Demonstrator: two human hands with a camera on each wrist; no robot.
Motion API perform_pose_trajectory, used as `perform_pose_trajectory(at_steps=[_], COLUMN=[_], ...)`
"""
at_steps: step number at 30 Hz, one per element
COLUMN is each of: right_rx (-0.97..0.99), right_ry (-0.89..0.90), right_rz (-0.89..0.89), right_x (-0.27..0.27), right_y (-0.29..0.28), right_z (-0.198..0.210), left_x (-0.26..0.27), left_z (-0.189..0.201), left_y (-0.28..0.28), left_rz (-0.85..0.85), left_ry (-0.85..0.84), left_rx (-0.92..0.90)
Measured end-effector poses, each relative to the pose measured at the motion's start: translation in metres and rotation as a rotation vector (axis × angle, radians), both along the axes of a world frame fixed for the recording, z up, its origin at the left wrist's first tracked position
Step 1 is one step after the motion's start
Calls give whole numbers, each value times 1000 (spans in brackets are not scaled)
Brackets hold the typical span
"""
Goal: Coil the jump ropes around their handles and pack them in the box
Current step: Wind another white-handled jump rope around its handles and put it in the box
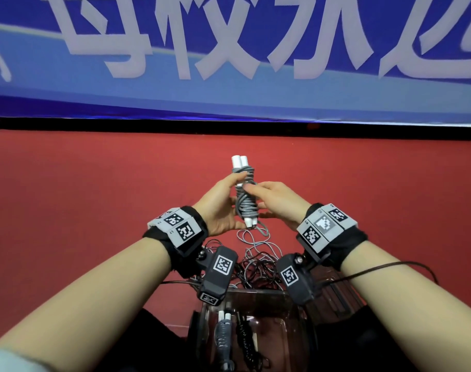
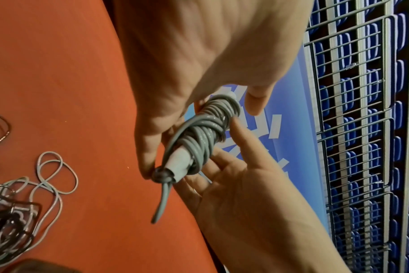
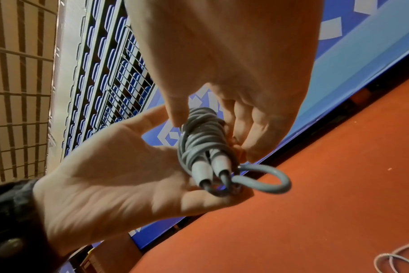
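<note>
Two white handles side by side, wound in grey rope, form a bundle point(image 1: 244, 194) held upright above the red floor. My left hand point(image 1: 229, 202) grips the bundle from the left, thumb up near the top coils. My right hand point(image 1: 266, 197) pinches the grey coils from the right, index finger laid across them. In the left wrist view the bundle point(image 2: 203, 136) lies between my left hand point(image 2: 199, 73) and right hand point(image 2: 245, 194). In the right wrist view a short rope loop point(image 3: 268, 181) sticks out at the bundle's point(image 3: 203, 144) lower end, under my right hand point(image 3: 234, 92).
A clear plastic box point(image 1: 288, 312) stands close to me under my wrists, with a coiled grey rope point(image 1: 223, 334) and a coiled black rope point(image 1: 246, 342) inside. Loose grey and dark ropes point(image 1: 256, 259) lie tangled on the red floor point(image 1: 94, 197). A blue banner point(image 1: 229, 89) backs the floor.
</note>
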State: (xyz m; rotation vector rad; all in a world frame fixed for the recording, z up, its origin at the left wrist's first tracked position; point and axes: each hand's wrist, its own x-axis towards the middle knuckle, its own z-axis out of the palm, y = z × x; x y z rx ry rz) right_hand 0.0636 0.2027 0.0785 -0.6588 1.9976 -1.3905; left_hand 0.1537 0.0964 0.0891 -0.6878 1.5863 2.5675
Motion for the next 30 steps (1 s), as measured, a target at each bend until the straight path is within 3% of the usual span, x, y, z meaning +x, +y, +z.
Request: perform_pose_trajectory(at_steps=[5, 8, 12, 16, 23, 30], right_rx=[-63, -87, -31, 58, 340, 679], right_ry=[-226, -365, -396, -404, -396, -453], right_rz=[-34, -86, -97, -102, -114, 54], right_x=[-1, -2, -1, -1, 14, 39], right_y=[2, 0, -2, 1, 16, 30], right_z=[-7, -14, -26, -43, -107, -213], left_x=[1, -2, -8, -10, -5, -12], left_z=[1, -2, -16, -28, -51, -130], left_y=[8, 9, 2, -13, -29, -5], left_rz=[5, 14, 39, 186, 157, 123], left_ry=[-48, -124, -235, -305, -380, -463], left_rx=[-34, -158, -338, -498, -1093, -971])
